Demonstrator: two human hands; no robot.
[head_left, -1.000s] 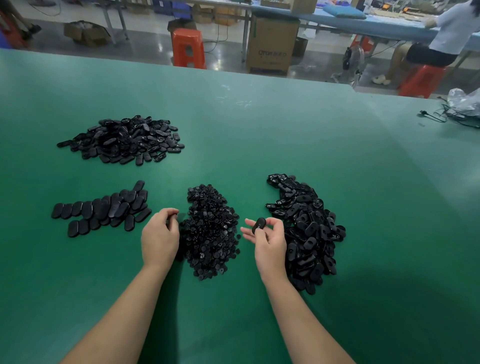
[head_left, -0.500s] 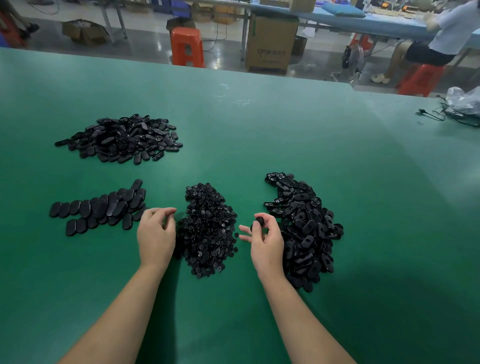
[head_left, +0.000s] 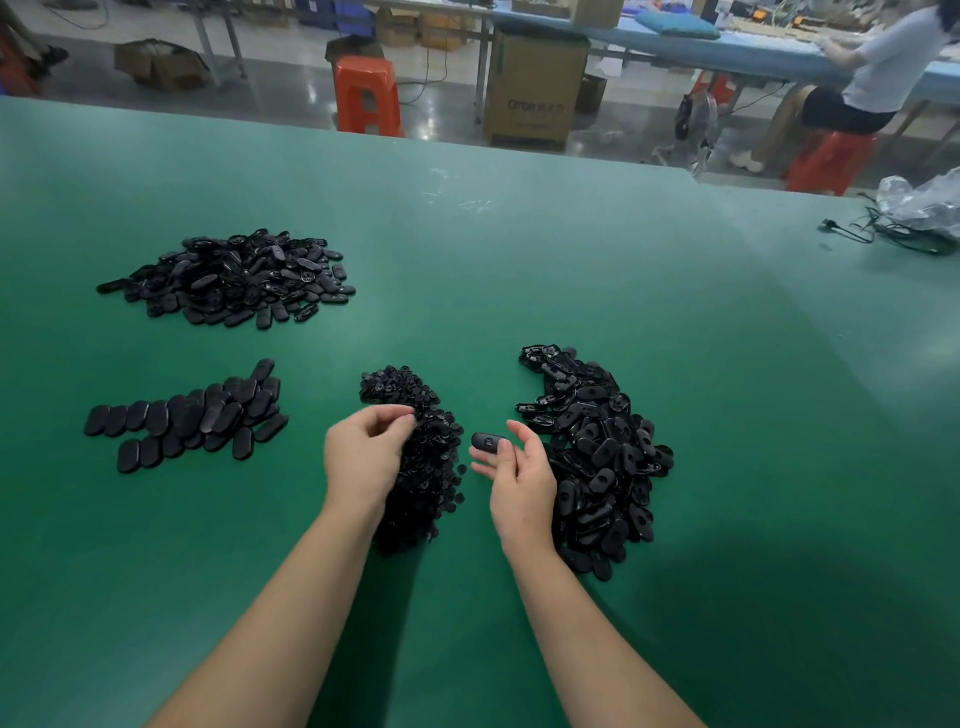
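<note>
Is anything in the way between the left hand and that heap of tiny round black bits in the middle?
Nothing visible does. The left hand is at the heap of small round pieces, fingertips over its edge. The right hand holds an oval piece beside the heap, clear of that reach.

- Your left hand (head_left: 366, 457) – back up, fingers curled toward the thumb; whether they pinch anything does not show.
- Your right hand (head_left: 519, 480) – palm turned left, thumb and fingertips pinching an oval piece (head_left: 488, 442).
- Both arms reach in from the near side, hands close together.
</note>
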